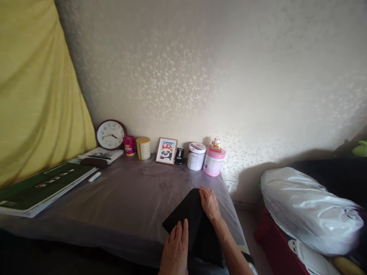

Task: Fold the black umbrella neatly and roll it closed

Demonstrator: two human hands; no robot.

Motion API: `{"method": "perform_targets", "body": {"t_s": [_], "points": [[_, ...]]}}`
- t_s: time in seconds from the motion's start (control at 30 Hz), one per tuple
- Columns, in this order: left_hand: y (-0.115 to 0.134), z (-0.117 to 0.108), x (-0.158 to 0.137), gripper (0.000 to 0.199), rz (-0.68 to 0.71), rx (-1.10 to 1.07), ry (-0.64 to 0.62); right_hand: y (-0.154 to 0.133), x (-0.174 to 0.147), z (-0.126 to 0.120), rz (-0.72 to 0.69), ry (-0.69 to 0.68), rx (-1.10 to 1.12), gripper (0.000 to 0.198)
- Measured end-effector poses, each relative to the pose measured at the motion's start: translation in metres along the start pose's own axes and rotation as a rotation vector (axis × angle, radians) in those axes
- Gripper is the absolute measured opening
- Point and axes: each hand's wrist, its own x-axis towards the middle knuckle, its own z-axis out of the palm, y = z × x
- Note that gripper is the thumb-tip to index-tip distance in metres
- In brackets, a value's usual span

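A black, flat-sided thing with a fold or ridge [192,214] stands at the near right part of the table; its exact kind I cannot tell. My left hand [175,244] lies against its near left side, fingers stretched out and slightly apart. At the top right corner, my right hand [209,202] has its fingers bent over the edge, gripping it. The underside of the black thing and part of its right side are hidden by my right forearm and the angle.
Along the wall stand a clock [111,134], a red can [129,146], a yellow-lidded can [143,148], a panda picture frame [166,151] and two tubs, white [196,156] and pink [213,162]. Green board [48,185] lies left; a white plastic bag [309,210] sits right of the table.
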Motion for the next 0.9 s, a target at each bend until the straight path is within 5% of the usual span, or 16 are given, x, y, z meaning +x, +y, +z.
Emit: {"method": "perform_targets", "body": {"t_s": [0.17,0.47,0.63,0.73,0.9], "points": [[0.002,-0.010,0.000,0.105,-0.025,0.050,-0.007,0.002,-0.030,-0.007,-0.042,0.011,0.082,0.030],[-0.003,-0.030,-0.002,0.098,-0.039,0.009,-0.037,0.033,-0.051,-0.035,0.322,-0.003,0.364,0.029],[-0.015,-0.051,0.002,0.090,-0.036,-0.381,-0.039,0.041,-0.059,-0.043,0.442,-0.024,0.508,0.033],[-0.028,-0.071,0.001,0.087,-0.122,-0.780,-0.218,0.047,-0.058,-0.045,0.504,0.042,0.634,0.041],[-0.057,-0.094,-0.005,0.075,-0.104,-1.204,-0.236,0.034,-0.058,-0.055,0.558,-0.019,0.907,0.051]]}}
